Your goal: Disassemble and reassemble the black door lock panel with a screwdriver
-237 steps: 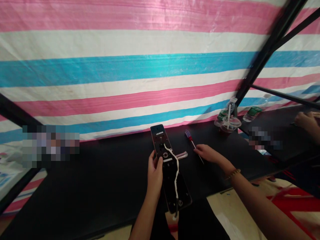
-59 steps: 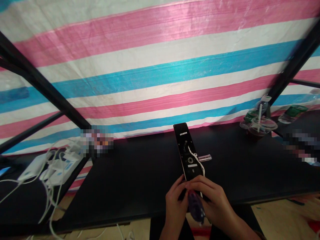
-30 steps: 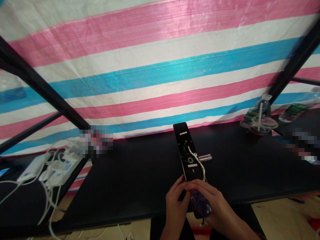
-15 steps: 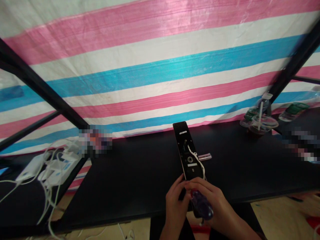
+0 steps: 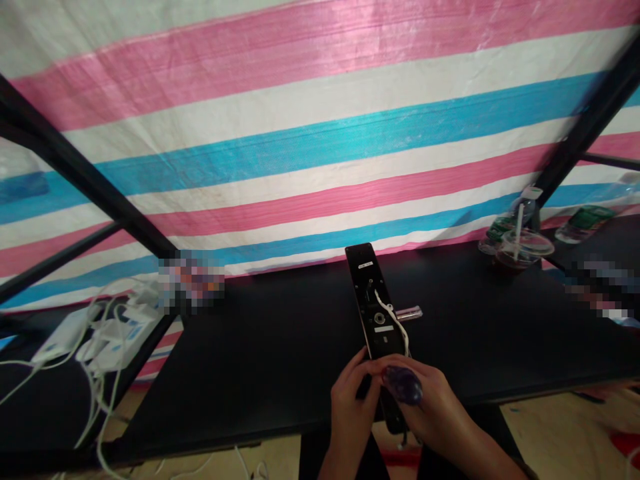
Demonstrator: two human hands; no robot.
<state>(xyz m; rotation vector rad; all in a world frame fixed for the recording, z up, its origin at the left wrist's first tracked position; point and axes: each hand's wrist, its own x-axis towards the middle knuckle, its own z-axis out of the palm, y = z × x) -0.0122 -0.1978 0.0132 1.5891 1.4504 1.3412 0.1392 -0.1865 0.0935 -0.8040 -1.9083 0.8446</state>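
Observation:
A long black door lock panel (image 5: 367, 280) lies back side up on the table, its near end reaching past the front edge. A white cable (image 5: 397, 323) runs along it, and a lever handle (image 5: 410, 313) in clear wrap sticks out to the right. My right hand (image 5: 430, 400) is closed around a screwdriver (image 5: 404, 387) with a dark purple handle, held over the near part of the panel. My left hand (image 5: 353, 400) rests against the panel's left edge, finger and thumb pinched near the screwdriver's tip. What they pinch, and the tip itself, are hidden.
The black table (image 5: 270, 360) backs onto a striped plastic sheet (image 5: 320, 153). A power strip and white cables (image 5: 117, 340) lie at the left. A plastic cup with a straw (image 5: 523, 247) and a water bottle (image 5: 500, 227) stand back right. Black frame posts (image 5: 95, 167) slant at both sides.
The screwdriver's handle has swung up and away from me, now pointing more toward the camera. More of the panel's near end shows. My left hand has hardly moved.

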